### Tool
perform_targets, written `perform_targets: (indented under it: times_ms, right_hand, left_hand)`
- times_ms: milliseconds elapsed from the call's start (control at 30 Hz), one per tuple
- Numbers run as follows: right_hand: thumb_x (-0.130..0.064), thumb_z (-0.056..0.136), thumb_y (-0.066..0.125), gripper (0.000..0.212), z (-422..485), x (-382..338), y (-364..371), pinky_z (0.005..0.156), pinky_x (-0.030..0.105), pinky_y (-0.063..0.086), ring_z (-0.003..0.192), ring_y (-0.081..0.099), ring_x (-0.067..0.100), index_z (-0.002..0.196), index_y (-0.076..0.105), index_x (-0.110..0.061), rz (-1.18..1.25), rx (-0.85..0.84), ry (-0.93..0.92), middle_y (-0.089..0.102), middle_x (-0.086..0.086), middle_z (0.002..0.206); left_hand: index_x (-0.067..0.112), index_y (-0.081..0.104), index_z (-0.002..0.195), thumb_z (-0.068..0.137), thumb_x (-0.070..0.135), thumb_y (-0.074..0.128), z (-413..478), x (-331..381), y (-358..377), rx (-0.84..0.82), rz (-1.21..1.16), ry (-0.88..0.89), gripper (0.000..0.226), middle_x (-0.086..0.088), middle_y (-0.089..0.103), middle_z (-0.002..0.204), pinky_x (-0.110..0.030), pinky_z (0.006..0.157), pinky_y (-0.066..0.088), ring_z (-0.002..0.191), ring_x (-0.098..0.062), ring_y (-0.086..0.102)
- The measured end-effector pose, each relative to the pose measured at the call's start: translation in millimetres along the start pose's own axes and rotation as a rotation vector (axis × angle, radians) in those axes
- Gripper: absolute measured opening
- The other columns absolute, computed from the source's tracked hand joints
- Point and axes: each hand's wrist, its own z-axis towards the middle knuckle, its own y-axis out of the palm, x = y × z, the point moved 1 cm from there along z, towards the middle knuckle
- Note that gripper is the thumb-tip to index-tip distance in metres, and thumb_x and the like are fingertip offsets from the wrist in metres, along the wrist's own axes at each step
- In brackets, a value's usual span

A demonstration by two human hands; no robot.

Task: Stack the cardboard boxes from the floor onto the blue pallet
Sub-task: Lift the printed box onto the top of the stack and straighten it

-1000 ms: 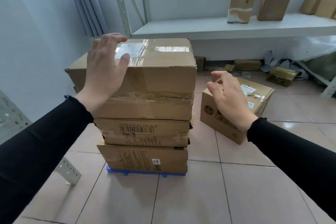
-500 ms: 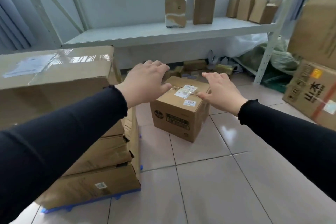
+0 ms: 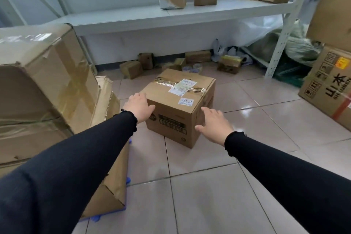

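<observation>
On the tiled floor (image 3: 199, 186) the cardboard box (image 3: 180, 106) sits at twelve o'clock. Left hand (image 3: 139, 108), spread, touches its ten o'clock corner; right hand (image 3: 213, 124), spread, nears its four o'clock side.

We stand in a storeroom, taped cardboard boxes (image 3: 47, 89) stacked left of our hands, a metal shelving rack (image 3: 190, 15) beyond them holding cartons, small parcels (image 3: 197, 56) strewn on the tiled floor (image 3: 209, 195) underneath.
</observation>
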Motion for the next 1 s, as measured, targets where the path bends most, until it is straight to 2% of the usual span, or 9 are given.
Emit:
perform_targets:
  times_ms: [167, 300, 467, 633, 733, 833, 900, 1000]
  right_hand:
    - [-0.04, 0.1, 0.057, 0.087, 19.8, 3.3, 28.4, 0.116, 0.044, 0.035, 0.148, 0.03, 0.033, 0.164, 0.007, -0.012, 0.045, -0.057, 0.022, 0.038, 0.013, 0.16]
    - [-0.039, 0.1, 0.058, 0.092, 31.6, 6.2, 41.2, 0.114, 0.043, 0.036, 0.148, 0.032, 0.032, 0.164, -0.001, -0.011, 0.099, -0.088, 0.039, 0.04, 0.012, 0.16]
    - [-0.035, 0.101, 0.058, 0.093, 31.9, 9.6, 49.9, 0.113, 0.04, 0.037, 0.148, 0.034, 0.031, 0.164, -0.007, -0.015, 0.218, -0.119, 0.035, 0.037, 0.013, 0.162]
    - [-0.038, 0.099, 0.06, 0.099, 33.0, 11.7, 56.6, 0.103, 0.04, 0.049, 0.128, 0.057, 0.033, 0.163, -0.014, -0.023, 0.264, -0.117, 0.041, 0.045, 0.023, 0.152]
    - [-0.038, 0.098, 0.061, 0.102, 37.8, 14.4, 59.8, 0.102, 0.043, 0.051, 0.124, 0.059, 0.033, 0.162, -0.016, -0.025, 0.289, -0.102, 0.05, 0.048, 0.023, 0.15]
    - [-0.038, 0.098, 0.061, 0.101, 42.8, 17.9, 61.0, 0.099, 0.042, 0.053, 0.12, 0.062, 0.031, 0.162, -0.017, -0.026, 0.305, -0.099, 0.068, 0.049, 0.021, 0.15]
    - [-0.037, 0.099, 0.061, 0.101, 45.0, 19.1, 61.7, 0.098, 0.039, 0.053, 0.121, 0.062, 0.03, 0.162, -0.017, -0.028, 0.323, -0.104, 0.071, 0.047, 0.02, 0.153]
    - [-0.033, 0.1, 0.06, 0.1, 49.6, 23.8, 64.0, 0.089, 0.031, 0.049, 0.126, 0.06, 0.03, 0.162, -0.018, -0.027, 0.412, -0.108, 0.092, 0.04, 0.016, 0.161]
  left_hand:
    - [0.007, 0.039, 0.154, 0.101, 0.043, 0.055, 40.2, -18.9, 20.6, 0.005, -0.129, -0.071, 0.066, -0.019, 0.05, 0.15, -0.047, 0.109, 0.043, 0.135, -0.038, 0.048]
    - [0.003, 0.026, 0.161, 0.104, 0.042, 0.053, 64.2, -23.3, 29.1, -0.01, -0.21, -0.111, 0.074, -0.019, 0.037, 0.162, -0.045, 0.116, 0.036, 0.146, -0.037, 0.039]
    - [0.004, 0.011, 0.165, 0.106, 0.045, 0.049, 82.1, -28.1, 41.1, -0.059, -0.373, -0.171, 0.081, -0.017, 0.024, 0.169, -0.042, 0.115, 0.034, 0.15, -0.036, 0.034]
    - [0.015, -0.004, 0.167, 0.107, 0.046, 0.048, 90.3, -23.8, 46.3, -0.127, -0.668, -0.173, 0.085, -0.008, 0.016, 0.172, -0.04, 0.122, 0.021, 0.157, -0.029, 0.021]
    - [0.017, -0.008, 0.166, 0.104, 0.046, 0.053, 95.8, -26.6, 45.0, -0.075, -0.743, -0.208, 0.092, -0.007, 0.004, 0.174, -0.044, 0.124, 0.016, 0.159, -0.028, 0.011]
    - [0.021, -0.015, 0.165, 0.104, 0.051, 0.051, 99.3, -31.4, 49.7, -0.14, -0.797, -0.254, 0.095, -0.009, 0.005, 0.174, -0.047, 0.124, 0.016, 0.159, -0.031, 0.012]
    - [0.02, -0.014, 0.165, 0.105, 0.051, 0.049, 101.7, -33.5, 52.4, -0.17, -0.858, -0.263, 0.092, -0.009, 0.006, 0.174, -0.047, 0.124, 0.015, 0.159, -0.031, 0.012]
    - [0.017, -0.001, 0.167, 0.107, 0.047, 0.047, 100.2, -37.8, 54.0, -0.129, -0.922, -0.266, 0.083, -0.006, 0.009, 0.174, -0.045, 0.124, 0.013, 0.159, -0.028, 0.013]
